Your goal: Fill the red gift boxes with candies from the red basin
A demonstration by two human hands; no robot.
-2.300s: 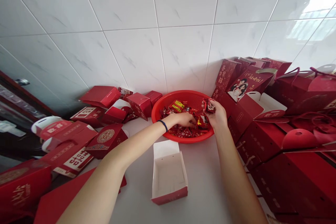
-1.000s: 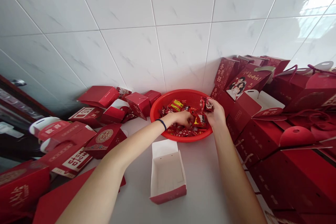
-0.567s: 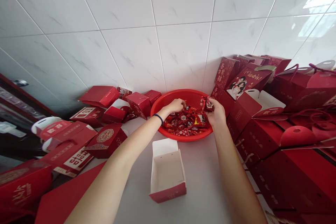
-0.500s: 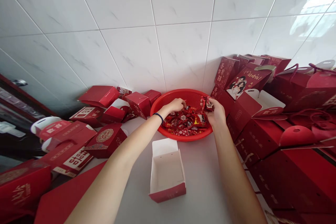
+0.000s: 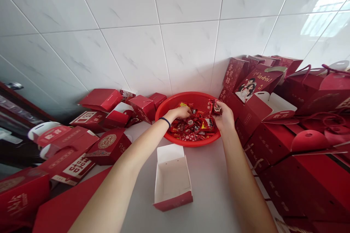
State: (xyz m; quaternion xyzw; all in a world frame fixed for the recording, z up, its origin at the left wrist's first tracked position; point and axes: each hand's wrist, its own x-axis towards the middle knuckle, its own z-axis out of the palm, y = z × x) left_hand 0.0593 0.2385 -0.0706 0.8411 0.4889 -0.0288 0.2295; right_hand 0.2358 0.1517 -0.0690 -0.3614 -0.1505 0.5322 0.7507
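Note:
Wrapped candies [image 5: 191, 125] in mostly red wrappers lie heaped in a red plastic basket [image 5: 161, 114] against the wall. My left hand [image 5: 182, 112] reaches down into the heap with curled fingers; whatever lies under its fingertips is hidden. At the basket's right side, my right hand [image 5: 224, 114] is closed around a dark red wrapped candy [image 5: 217, 108], held just above the others. Nearer to me, between my forearms, an open box [image 5: 173, 178] with a white inside and red outside stands on the table, its back flap raised.
Red gift boxes [image 5: 109, 147] crowd the left side of the grey table [image 5: 210, 189]. Larger red boxes [image 5: 306, 182], some with rope handles, are piled on the right. A white tiled wall [image 5: 188, 54] rises behind the basket.
My left hand has moved slightly left and lower in the heap, and a yellow-marked wrapper now shows behind it. My right hand keeps hold of the candy, almost still.

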